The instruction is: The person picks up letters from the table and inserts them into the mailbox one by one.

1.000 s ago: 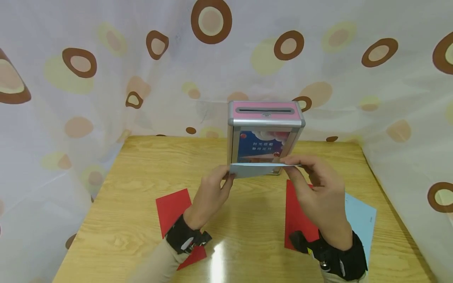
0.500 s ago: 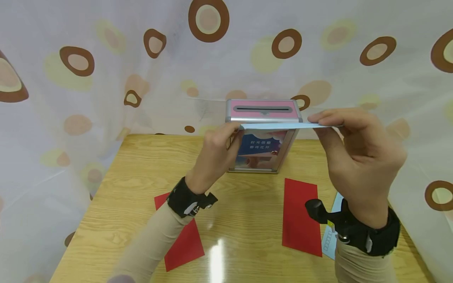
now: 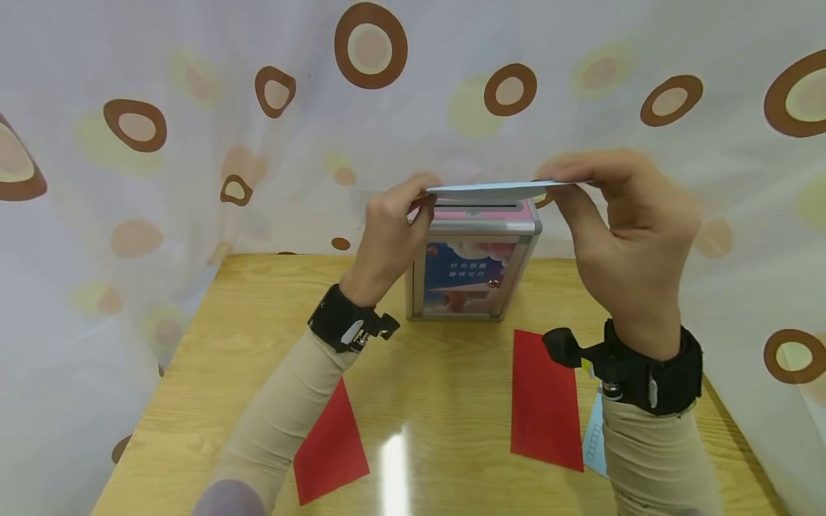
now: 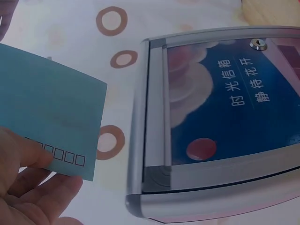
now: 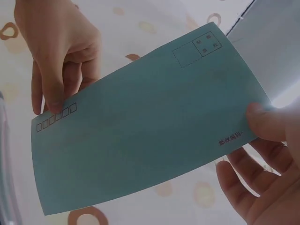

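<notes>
The left hand (image 3: 391, 228) and right hand (image 3: 635, 240) each pinch an end of an envelope (image 5: 140, 129) near the box (image 3: 467, 279) by the far edge of the worktop (image 3: 439, 401).

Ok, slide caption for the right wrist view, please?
Left hand and right hand hold a blue-green envelope by opposite ends, postcode boxes showing.

Through the head camera I see a white sheet with soft creases (image 3: 400, 129), cloth or plastic, I cannot tell which, rising behind the table and running down both its sides. Brown irregular rings with cream centres (image 3: 371, 46) are scattered across it, among pale yellow blotches (image 3: 475, 111) and faded peach blotches (image 3: 137, 239). Below it I have a light yellow-brown table with wood grain (image 3: 445, 401); an elongated white glare (image 3: 394, 466) shines on its near part.
</notes>
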{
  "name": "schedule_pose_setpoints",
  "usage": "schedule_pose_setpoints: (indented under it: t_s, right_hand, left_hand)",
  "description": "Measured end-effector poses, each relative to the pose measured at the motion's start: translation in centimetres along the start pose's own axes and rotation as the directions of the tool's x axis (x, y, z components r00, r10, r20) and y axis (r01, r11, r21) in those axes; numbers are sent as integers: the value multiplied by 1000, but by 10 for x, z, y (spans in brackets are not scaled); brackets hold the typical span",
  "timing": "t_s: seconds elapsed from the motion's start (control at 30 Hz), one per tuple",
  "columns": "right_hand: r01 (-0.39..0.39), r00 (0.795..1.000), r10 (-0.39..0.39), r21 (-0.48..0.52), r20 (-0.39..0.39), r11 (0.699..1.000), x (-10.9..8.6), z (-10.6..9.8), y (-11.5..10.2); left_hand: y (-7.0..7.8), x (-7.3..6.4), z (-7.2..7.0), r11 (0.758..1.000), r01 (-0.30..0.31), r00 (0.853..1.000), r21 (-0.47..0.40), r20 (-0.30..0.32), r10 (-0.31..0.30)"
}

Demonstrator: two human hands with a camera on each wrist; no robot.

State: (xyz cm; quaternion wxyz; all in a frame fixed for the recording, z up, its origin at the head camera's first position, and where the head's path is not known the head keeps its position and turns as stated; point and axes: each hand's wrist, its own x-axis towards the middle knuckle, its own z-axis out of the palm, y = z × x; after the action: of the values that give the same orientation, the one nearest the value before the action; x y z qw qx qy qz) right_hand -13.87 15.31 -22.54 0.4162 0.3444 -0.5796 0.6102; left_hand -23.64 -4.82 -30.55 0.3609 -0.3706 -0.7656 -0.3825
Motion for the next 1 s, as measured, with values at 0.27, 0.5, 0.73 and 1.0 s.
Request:
schedule_pose_setpoints:
  t_s: [0.27,0.5,0.73,1.0]
  right_hand:
    - [-7,998,18,-167,65,986,-4,0,11]
    - [-11,993,39,-235,113,972,-7,-5,21]
    - [-10,994,40,-289,98,957,-7,-12,34]
    - [-16,998,39,-371,53,928,-3,-13,34]
  left_hand:
    - [-12,-2,10,999,33,998,-2,48,-33]
    - [-14,-1,14,999,47,996,7,81,-47]
    - [-9,-1,11,998,57,993,28,100,-60]
    - [17,9,-6,1000,5,999,17,49,-6]
